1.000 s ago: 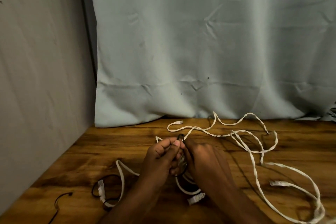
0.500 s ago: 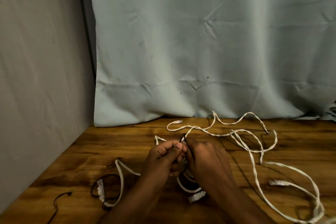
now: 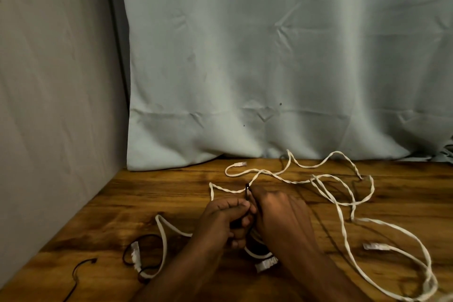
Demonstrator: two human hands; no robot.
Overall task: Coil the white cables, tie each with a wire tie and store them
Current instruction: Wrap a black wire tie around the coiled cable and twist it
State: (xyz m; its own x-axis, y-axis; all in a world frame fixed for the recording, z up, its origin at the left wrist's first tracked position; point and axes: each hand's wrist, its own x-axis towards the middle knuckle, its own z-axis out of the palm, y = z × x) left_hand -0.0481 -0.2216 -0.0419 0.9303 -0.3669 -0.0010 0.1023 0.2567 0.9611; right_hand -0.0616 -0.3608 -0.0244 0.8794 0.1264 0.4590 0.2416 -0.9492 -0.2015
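We judge the white cable [image 3: 343, 211] light, limp and prone to twisting, sprawling in loose loops from the table's [image 3: 171, 193] back edge toward its right front corner, so it is best gathered near a plug end. The black wire tie [image 3: 247, 191] looks thin and springy, best pinched at its ends. Our left hand [image 3: 225, 222] and right hand [image 3: 279, 218] meet knuckles-up at mid-table, fingers curled, both pinching the tie around bunched cable.

On the brown wooden desk [image 3: 152, 193], the loose white flat cable [image 3: 343, 206] sprawls toward the right edge, the thin black wire tie [image 3: 81, 270] lies near the front-left corner, and both hands meet mid-desk.
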